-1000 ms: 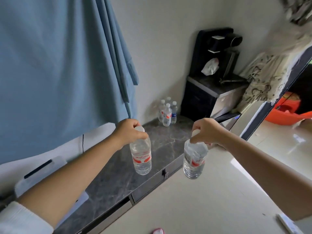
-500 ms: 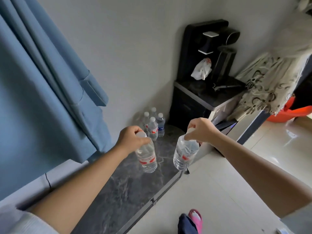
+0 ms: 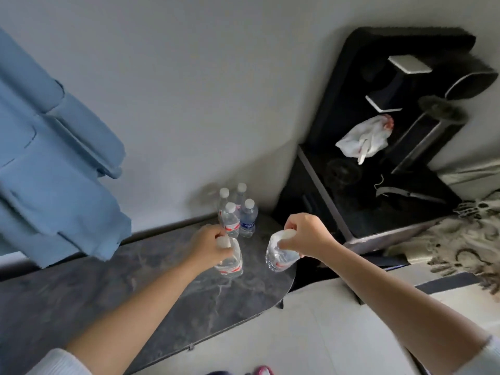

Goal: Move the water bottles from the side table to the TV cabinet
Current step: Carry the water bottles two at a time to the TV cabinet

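- The dark marbled surface (image 3: 113, 290) of the TV cabinet runs from the near left to a rounded end at centre, set against a pale wall.
- A blue curtain (image 3: 54, 169) hangs over the far left of it.
- A black machine (image 3: 378, 169) stands at the right, just past the rounded end, with a crumpled white bag (image 3: 362, 139) on it.
- Four upright bottles (image 3: 236, 212) with white caps cluster at the far end of the surface, close to the wall.
- My left grip (image 3: 208, 244) is closed around the neck of a clear bottle (image 3: 230, 262), low over the surface just near of the cluster; I cannot tell whether its base touches.
- My right grip (image 3: 305, 235) is closed on the top of a second bottle (image 3: 280, 255), tilted, over the rounded end.
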The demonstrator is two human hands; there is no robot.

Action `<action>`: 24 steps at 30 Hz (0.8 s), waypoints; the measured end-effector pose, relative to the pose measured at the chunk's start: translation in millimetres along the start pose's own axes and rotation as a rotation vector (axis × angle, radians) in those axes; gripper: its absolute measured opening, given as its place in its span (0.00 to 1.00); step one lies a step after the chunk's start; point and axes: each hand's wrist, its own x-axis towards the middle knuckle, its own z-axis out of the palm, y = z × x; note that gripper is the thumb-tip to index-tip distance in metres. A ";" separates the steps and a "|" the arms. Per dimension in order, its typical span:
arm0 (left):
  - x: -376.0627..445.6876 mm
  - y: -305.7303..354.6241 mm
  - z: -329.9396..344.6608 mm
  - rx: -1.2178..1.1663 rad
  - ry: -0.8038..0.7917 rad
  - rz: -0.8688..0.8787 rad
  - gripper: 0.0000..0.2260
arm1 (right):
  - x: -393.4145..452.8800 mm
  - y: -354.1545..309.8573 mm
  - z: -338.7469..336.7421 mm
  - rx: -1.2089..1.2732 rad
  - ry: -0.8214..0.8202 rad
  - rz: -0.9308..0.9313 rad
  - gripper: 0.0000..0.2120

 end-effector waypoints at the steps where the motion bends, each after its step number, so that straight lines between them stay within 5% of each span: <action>1: 7.7 -0.3 10.2 -0.004 0.007 -0.026 0.12 | 13.4 7.9 1.4 0.003 -0.009 0.008 0.10; 7: 52.0 -0.1 50.5 -0.049 0.014 -0.134 0.09 | 80.2 33.7 21.3 0.026 -0.100 0.068 0.07; 11: 81.1 -16.8 72.3 -0.016 -0.022 -0.127 0.17 | 114.5 41.3 45.3 0.002 -0.158 0.110 0.12; 14: 104.2 -29.6 80.5 0.006 -0.058 -0.159 0.07 | 140.5 43.0 61.2 -0.008 -0.200 0.133 0.15; 24: 151.5 -62.8 99.6 0.052 -0.053 -0.211 0.13 | 198.8 45.6 104.6 -0.028 -0.286 0.184 0.17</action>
